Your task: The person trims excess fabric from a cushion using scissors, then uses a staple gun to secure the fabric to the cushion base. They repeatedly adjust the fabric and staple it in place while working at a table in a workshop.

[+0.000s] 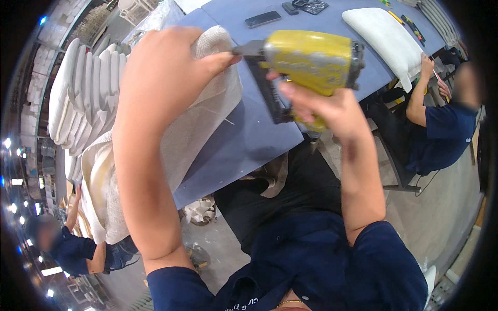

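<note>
My left hand [168, 70] is closed on the edge of a beige fabric-covered cushion [202, 122], thumb pressed against its upper side. The cushion is tilted up at the table's left side, and my forearm hides part of it. In my right hand [321, 106] is a worn yellow staple gun [311, 54], gripped by its handle with the black magazine toward the left. Its nose [249, 49] is right by my left thumb, at the cushion's edge; whether it touches the fabric I cannot tell.
A blue-grey table [228, 150] carries a phone [263, 19], a white cushion [381, 41] and hand tools [412, 28]. Stacked pale cushions [88, 93] rise at the left. One co-worker [441, 124] sits at the right, another [67, 249] is at the lower left.
</note>
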Demonstrator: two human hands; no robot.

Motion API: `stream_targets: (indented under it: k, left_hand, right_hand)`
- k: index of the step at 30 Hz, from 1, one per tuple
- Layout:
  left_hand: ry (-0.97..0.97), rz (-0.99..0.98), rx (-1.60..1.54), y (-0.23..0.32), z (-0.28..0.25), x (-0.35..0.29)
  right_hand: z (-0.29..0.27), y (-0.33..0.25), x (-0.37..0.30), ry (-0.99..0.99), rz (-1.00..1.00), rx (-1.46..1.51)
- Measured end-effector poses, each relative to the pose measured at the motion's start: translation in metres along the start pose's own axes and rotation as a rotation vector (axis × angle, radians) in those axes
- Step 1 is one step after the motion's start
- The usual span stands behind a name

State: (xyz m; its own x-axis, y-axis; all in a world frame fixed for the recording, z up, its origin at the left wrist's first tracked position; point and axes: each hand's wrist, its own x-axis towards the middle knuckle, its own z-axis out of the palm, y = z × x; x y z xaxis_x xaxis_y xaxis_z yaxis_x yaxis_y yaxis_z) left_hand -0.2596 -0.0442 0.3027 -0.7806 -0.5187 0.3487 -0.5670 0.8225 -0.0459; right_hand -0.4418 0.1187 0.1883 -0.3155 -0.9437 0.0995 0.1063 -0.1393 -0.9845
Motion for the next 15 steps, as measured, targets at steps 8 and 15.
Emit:
stream_targets:
  k: [8,15]
  left_hand:
    - [0.070,-0.056,-0.019,0.011,0.019,0.009]
    - [0.104,-0.057,-0.025,0.007,0.024,0.013]
  right_hand:
    - [-0.139,0.086,0.057,0.294,0.149,-0.816]
    - [-0.164,0.193,0.098,0.286,0.319,-1.391]
